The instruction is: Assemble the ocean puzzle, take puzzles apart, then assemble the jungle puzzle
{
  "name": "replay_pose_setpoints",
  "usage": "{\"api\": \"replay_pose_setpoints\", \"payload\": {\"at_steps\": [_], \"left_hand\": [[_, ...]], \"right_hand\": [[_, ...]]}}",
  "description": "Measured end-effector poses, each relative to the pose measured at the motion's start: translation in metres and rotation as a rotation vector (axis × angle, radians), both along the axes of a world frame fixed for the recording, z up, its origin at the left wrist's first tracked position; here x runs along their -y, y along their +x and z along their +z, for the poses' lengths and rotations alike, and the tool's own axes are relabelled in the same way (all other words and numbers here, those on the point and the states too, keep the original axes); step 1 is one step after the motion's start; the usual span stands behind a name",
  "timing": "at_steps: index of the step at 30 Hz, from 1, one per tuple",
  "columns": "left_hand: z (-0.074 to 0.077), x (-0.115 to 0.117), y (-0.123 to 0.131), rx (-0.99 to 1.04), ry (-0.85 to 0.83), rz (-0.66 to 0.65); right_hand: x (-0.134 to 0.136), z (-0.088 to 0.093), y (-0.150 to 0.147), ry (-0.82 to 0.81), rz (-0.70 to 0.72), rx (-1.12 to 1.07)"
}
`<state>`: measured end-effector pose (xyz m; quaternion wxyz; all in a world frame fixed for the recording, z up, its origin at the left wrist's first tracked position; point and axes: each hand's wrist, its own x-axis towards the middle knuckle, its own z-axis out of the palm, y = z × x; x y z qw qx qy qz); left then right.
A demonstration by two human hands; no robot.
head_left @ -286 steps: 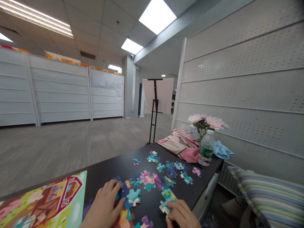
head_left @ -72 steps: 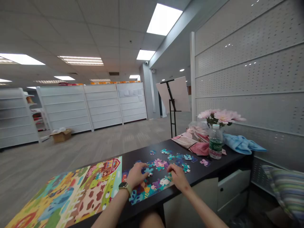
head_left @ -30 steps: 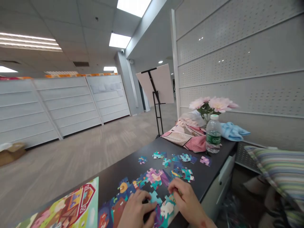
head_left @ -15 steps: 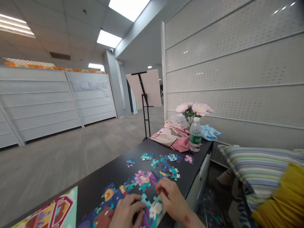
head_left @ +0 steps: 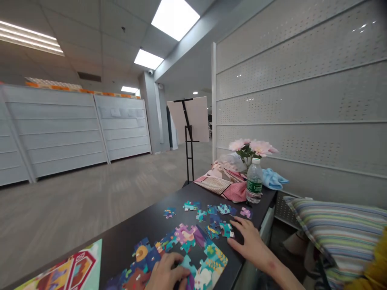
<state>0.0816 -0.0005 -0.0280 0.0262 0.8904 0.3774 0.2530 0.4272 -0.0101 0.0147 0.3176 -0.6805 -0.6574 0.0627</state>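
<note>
A partly joined jigsaw puzzle (head_left: 193, 253) lies on the black table (head_left: 142, 225) near its front edge. My left hand (head_left: 167, 274) rests on the joined part at the bottom, fingers curled down onto a teal piece. My right hand (head_left: 249, 241) lies flat with fingers stretched out, fingertips touching a loose teal piece (head_left: 226, 229). Several more loose pieces (head_left: 211, 209) are scattered further back on the table, among them a purple one (head_left: 246, 212).
A water bottle (head_left: 254, 181), folded patterned cloths (head_left: 223, 185), pink flowers (head_left: 250, 147) and a blue cloth (head_left: 272, 179) stand at the table's far end. A finished colourful puzzle (head_left: 63, 274) lies at left. A striped cushion (head_left: 335, 229) is at right; an easel (head_left: 189, 133) stands behind.
My right hand has left the joined puzzle and reached forward and right to the loose pieces, fingers now spread. My left hand stays on the puzzle.
</note>
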Motion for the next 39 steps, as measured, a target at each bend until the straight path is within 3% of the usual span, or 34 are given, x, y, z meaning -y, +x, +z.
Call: {"api": "replay_pose_setpoints", "payload": {"at_steps": [3, 7, 11, 13, 17, 21, 24, 27, 32, 39], "left_hand": [[0.009, 0.006, 0.001, 0.0, -0.097, -0.004], [0.034, 0.019, -0.003, 0.073, -0.241, -0.013], [0.054, 0.028, -0.008, 0.259, -0.28, 0.118], [0.058, 0.028, -0.01, 0.324, -0.269, 0.182], [0.059, 0.023, -0.015, 0.395, -0.249, 0.233], [0.062, 0.018, -0.022, 0.425, -0.258, 0.244], [0.066, 0.017, -0.029, 0.443, -0.267, 0.269], [0.07, 0.017, -0.038, 0.436, -0.285, 0.254], [0.07, 0.019, -0.047, 0.31, -0.371, 0.06], [0.071, 0.023, -0.048, 0.229, -0.408, -0.006]], "right_hand": [[-0.004, -0.007, 0.007, -0.064, -0.008, 0.059], [-0.008, -0.005, 0.005, -0.028, 0.04, 0.093], [-0.013, 0.0, 0.002, 0.168, 0.128, 0.111], [-0.017, 0.003, -0.004, 0.172, 0.148, 0.011], [-0.02, 0.012, -0.041, -0.001, 0.243, -0.392], [-0.015, 0.022, -0.109, -0.219, 0.489, -0.594], [-0.007, 0.026, -0.154, -0.264, 0.61, -0.478], [-0.002, 0.026, -0.176, -0.193, 0.624, -0.26], [-0.003, 0.017, -0.177, -0.115, 0.68, -0.108], [0.004, 0.018, -0.17, -0.006, 0.756, -0.103]]}}
